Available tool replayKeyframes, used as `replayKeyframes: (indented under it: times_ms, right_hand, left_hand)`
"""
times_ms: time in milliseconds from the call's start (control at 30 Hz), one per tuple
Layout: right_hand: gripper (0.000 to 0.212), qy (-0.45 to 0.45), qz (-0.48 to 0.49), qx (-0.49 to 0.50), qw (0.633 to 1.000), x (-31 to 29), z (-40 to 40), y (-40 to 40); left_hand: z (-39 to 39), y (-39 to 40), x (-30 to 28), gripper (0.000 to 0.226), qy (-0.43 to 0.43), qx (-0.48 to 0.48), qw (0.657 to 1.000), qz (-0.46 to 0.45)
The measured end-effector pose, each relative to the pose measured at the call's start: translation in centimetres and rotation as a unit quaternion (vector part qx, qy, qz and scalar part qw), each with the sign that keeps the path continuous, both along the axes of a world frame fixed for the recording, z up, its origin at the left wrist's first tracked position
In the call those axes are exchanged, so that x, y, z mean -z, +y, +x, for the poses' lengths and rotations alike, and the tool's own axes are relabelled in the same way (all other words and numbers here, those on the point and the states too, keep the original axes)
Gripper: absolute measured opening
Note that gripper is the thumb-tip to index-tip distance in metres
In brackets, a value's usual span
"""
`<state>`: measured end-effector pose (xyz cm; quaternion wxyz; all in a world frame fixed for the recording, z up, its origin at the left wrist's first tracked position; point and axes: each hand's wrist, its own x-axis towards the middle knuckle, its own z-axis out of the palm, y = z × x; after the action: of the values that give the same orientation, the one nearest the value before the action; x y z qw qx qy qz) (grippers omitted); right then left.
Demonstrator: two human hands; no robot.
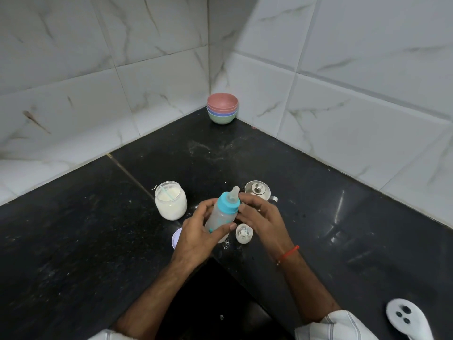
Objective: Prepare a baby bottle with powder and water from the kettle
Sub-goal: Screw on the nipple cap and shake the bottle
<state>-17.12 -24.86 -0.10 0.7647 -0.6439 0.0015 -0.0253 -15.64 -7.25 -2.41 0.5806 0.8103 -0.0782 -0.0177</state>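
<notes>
I hold a baby bottle [221, 215] tilted over the black counter [98, 241]; it has a blue collar and a clear teat on top. My left hand [196, 234] grips the bottle's body from the left. My right hand [259, 217] has its fingers against the blue collar on the right side. An open glass jar of white powder [170, 201] with a scoop inside stands to the left. A steel kettle [257, 190] with a knobbed lid sits just behind my right hand, partly hidden. The bottle's clear cap [244, 233] lies on the counter below the bottle.
A stack of coloured bowls [222, 107] stands in the far corner against the tiled walls. A white jar lid [176, 238] peeks out under my left hand. Spilled powder dots the counter. A white plug [407, 317] lies at the bottom right.
</notes>
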Motion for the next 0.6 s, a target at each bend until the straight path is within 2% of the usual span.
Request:
replayKeyframes:
  times_ms: [100, 133, 233, 367, 433, 500, 600]
  right_hand:
    - [0.012, 0.021, 0.079, 0.036, 0.996, 0.2, -0.1, -0.2]
    - [0.015, 0.01, 0.067, 0.033, 0.997, 0.2, -0.1, -0.3]
    - [0.046, -0.024, -0.031, -0.03, 0.999, -0.3, 0.0, -0.4]
    - [0.038, -0.043, -0.135, -0.066, 0.988, -0.4, 0.6, -0.8]
    - [0.037, -0.045, -0.149, -0.055, 0.986, -0.5, 0.5, -0.9]
    - [0.045, -0.047, -0.155, -0.05, 0.986, -0.5, 0.3, -0.7]
    - [0.048, -0.048, -0.148, -0.084, 0.984, -0.4, 0.4, -0.9]
  left_hand:
    - [-0.1, -0.1, -0.4, 0.06, -0.004, 0.014, 1.0, 0.001]
    - [-0.1, -0.1, -0.5, 0.06, -0.003, 0.016, 1.0, -0.002]
    - [-0.3, -0.2, -0.7, 0.059, -0.001, 0.037, 0.999, -0.009]
    - [-0.7, -0.2, -1.2, 0.055, -0.001, 0.05, 0.998, -0.031]
    - [-0.8, 0.0, -1.4, 0.056, 0.002, 0.062, 0.997, -0.038]
    - [-0.9, 0.3, -1.4, 0.057, 0.012, 0.08, 0.996, -0.049]
    - [-0.8, 1.0, -1.2, 0.061, 0.036, 0.117, 0.99, -0.065]
